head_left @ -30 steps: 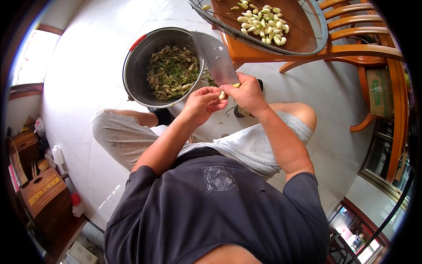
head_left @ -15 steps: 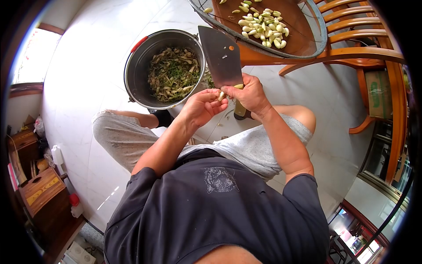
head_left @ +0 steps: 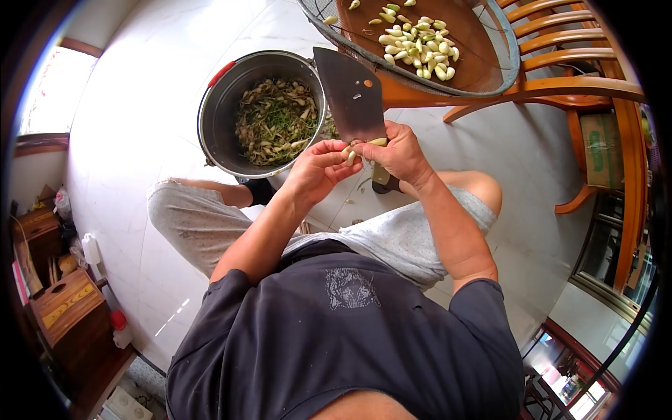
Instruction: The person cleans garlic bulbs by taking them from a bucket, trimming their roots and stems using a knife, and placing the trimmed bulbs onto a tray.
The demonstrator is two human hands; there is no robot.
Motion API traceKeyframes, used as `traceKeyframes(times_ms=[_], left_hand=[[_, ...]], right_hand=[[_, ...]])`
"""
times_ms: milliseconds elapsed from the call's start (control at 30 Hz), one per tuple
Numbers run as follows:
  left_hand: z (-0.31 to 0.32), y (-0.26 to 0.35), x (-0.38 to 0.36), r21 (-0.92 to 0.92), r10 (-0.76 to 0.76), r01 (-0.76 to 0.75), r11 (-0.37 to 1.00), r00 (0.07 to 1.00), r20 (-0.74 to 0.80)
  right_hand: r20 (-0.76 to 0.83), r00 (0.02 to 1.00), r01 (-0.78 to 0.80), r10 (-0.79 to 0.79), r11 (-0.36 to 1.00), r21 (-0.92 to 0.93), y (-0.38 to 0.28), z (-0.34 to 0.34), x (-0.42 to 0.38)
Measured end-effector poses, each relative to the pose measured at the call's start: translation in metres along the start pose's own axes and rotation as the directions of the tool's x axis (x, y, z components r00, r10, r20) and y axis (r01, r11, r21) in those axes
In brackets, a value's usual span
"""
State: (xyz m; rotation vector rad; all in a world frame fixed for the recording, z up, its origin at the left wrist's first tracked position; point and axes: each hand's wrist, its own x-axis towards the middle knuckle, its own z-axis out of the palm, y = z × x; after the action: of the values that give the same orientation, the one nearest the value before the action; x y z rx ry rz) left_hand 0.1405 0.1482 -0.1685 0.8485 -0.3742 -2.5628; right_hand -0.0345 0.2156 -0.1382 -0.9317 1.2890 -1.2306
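My right hand (head_left: 401, 155) is wrapped round the handle (head_left: 380, 174) of a cleaver (head_left: 350, 94), whose broad blade points up and away from me with a small orange bit stuck on it. A pale clove (head_left: 379, 141), like garlic, sticks out by the right thumb. My left hand (head_left: 316, 170) pinches another small pale clove (head_left: 350, 158) at the base of the blade, and the right thumb meets its fingertips there. Left of the blade stands a metal bucket (head_left: 210, 126) holding yellowish bulbs or peelings with green bits (head_left: 276, 119).
A mesh cover or sieve with a grey rim (head_left: 516, 63) holds a pile of pale cloves (head_left: 423, 47), at a wooden chair (head_left: 560, 35). Scraps (head_left: 330, 127) lie on the tiled floor (head_left: 140, 203) beside the bucket. Wooden boxes (head_left: 66, 301) stand at the left.
The right thumb has moved slightly left to the clove in my left fingers, and the left fingers have closed in around it. The cleaver blade has tipped slightly down.
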Motion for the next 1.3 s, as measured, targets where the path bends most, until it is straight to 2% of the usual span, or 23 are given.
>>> traceKeyframes(times_ms=[167,367,533,633,733,767,867,900,1033,1133,1233,1300], left_hand=[[0.001,-0.004,0.001,0.106,0.114,-0.108,0.989,0.992,-0.056],[-0.001,-0.005,0.004,0.105,0.115,-0.102,0.989,0.986,-0.123],[0.002,-0.001,0.004,0.103,0.106,-0.091,0.99,0.982,-0.154],[-0.001,0.001,0.01,0.266,0.161,-0.117,0.957,0.975,-0.151],[-0.01,0.002,0.03,0.327,0.174,-0.103,0.939,0.965,-0.195],[-0.012,0.004,0.036,0.431,0.175,-0.081,0.899,0.967,-0.184],[-0.002,0.016,0.037,0.704,0.313,-0.091,0.705,0.93,-0.192],[0.004,0.021,0.03,0.715,0.302,-0.13,0.687,0.946,-0.118],[0.02,0.029,0.007,0.685,0.042,-0.125,0.718,0.99,0.137],[0.023,0.018,0.004,0.573,-0.019,-0.051,0.818,0.993,0.114],[0.016,0.01,0.011,0.451,-0.015,-0.03,0.892,0.995,0.095],[0.014,0.008,0.011,0.433,0.11,-0.137,0.891,0.99,0.089]], right_hand=[[-0.084,0.989,-0.127,0.12,0.989,-0.08,-0.003,0.003,0.0],[-0.081,0.991,-0.113,0.105,0.988,-0.103,-0.001,0.005,-0.001],[-0.092,0.992,-0.092,0.09,0.995,-0.026,-0.008,0.005,-0.004],[-0.145,0.989,-0.038,0.034,0.999,-0.028,-0.011,0.003,-0.006],[-0.193,0.979,0.041,-0.058,0.995,-0.094,-0.011,-0.003,-0.005],[-0.205,0.974,0.066,-0.091,0.99,-0.125,-0.01,-0.005,-0.004],[-0.23,0.972,0.024,-0.048,0.994,-0.103,-0.009,-0.01,-0.003],[-0.231,0.972,0.028,-0.049,0.995,-0.094,-0.01,-0.011,-0.004],[-0.212,0.976,0.028,-0.051,0.994,-0.109,-0.01,-0.007,-0.004],[-0.181,0.982,0.032,-0.05,0.994,-0.1,-0.005,-0.005,-0.004],[-0.186,0.981,0.03,-0.053,0.992,-0.124,-0.006,-0.002,-0.006],[-0.232,0.969,0.047,-0.089,0.983,-0.178,-0.012,-0.002,-0.007]])
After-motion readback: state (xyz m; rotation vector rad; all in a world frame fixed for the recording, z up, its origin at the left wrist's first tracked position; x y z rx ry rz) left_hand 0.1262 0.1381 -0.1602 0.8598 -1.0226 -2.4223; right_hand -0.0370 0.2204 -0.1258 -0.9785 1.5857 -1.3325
